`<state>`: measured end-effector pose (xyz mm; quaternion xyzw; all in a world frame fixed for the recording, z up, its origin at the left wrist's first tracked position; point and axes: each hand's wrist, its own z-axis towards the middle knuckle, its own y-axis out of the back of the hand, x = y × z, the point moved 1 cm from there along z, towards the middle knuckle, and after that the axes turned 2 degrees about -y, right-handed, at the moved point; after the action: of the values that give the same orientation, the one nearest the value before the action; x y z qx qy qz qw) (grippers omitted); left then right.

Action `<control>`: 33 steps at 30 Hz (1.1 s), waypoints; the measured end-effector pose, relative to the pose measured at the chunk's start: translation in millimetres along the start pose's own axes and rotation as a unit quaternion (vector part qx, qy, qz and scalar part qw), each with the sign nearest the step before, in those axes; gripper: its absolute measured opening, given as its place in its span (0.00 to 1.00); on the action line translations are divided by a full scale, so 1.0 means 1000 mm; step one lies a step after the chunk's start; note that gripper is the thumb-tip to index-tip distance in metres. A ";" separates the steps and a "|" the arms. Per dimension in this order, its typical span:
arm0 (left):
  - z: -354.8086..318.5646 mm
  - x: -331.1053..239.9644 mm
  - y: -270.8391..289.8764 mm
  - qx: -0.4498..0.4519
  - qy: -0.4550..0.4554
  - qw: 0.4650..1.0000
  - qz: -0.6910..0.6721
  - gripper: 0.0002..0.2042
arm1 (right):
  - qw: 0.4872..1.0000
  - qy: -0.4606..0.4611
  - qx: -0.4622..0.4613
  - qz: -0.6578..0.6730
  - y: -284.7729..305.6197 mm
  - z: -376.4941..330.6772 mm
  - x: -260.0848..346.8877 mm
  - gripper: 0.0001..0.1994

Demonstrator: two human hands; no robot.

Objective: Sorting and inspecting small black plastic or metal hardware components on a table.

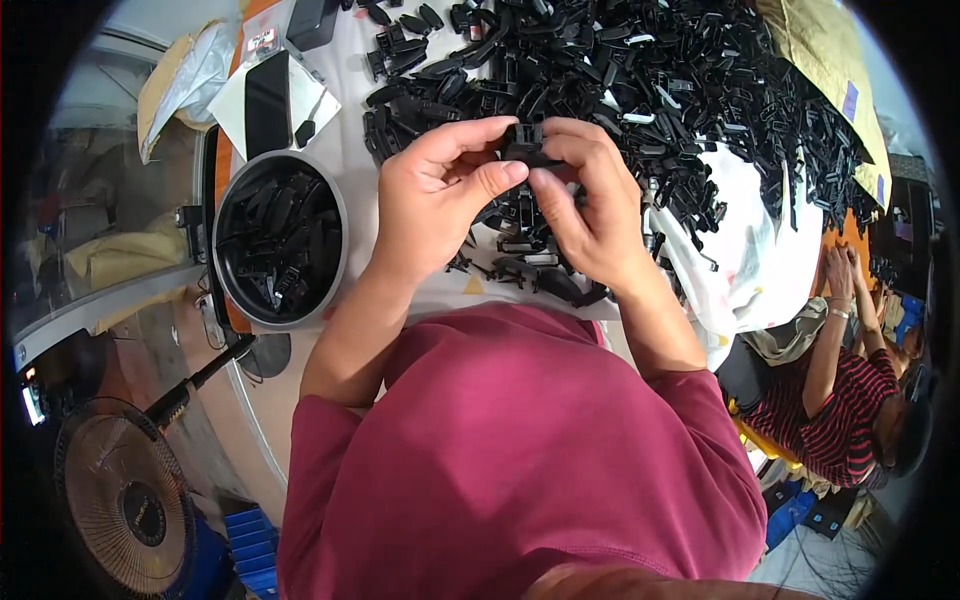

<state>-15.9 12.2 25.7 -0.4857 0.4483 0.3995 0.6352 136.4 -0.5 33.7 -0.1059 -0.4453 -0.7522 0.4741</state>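
"Pale sheeting (350,125) covers the worktop (222,170), but a heap of black parts (620,90) hides much of it and is cut off by the top edge."

"What about the hands?"

"Left hand (425,195) and right hand (600,200) meet above the heap's near side, fingers of both pinching a small black piece (527,150) between them."

"Can its shape be told?"

"Only partly: fingertips cover its ends, and it blends into the dark clutter behind."

"And the round tub (344,235)?"

"Left of the hands, its black contents overlapping too much to separate."
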 end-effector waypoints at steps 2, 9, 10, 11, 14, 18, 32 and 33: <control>-0.001 -0.001 -0.002 0.007 0.003 1.000 0.003 0.15 | 0.987 -0.092 -0.018 0.128 -0.004 -0.006 -0.003 0.10; -0.005 0.002 0.005 0.009 0.016 1.000 0.019 0.15 | 0.999 -0.020 0.009 0.026 0.018 0.003 0.000 0.15; -0.006 0.002 0.004 0.011 0.016 1.000 0.019 0.15 | 0.999 0.009 0.012 0.038 0.018 0.004 -0.001 0.14; -0.006 0.001 0.003 0.008 0.013 1.000 0.027 0.15 | 0.999 0.017 0.006 0.037 0.017 0.003 -0.002 0.14; 0.002 -0.007 0.008 0.049 -0.126 0.965 0.226 0.14 | 0.999 0.034 0.026 -0.007 0.018 -0.001 -0.004 0.17; -0.003 -0.007 0.014 0.107 -0.139 0.946 0.271 0.14 | 0.999 0.044 0.016 -0.024 0.009 -0.009 0.001 0.19; -0.009 0.008 0.007 0.000 -0.118 0.987 0.108 0.14 | 0.991 0.075 -0.066 -0.093 0.000 -0.019 0.009 0.17; -0.008 0.002 0.013 0.051 -0.150 0.966 0.204 0.13 | 0.993 0.070 -0.039 -0.086 0.001 -0.021 0.007 0.16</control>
<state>-28.9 7.2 19.4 -0.2855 0.4568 0.5658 0.6242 139.0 -21.7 26.2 -0.0327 -0.3887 -0.8128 0.4328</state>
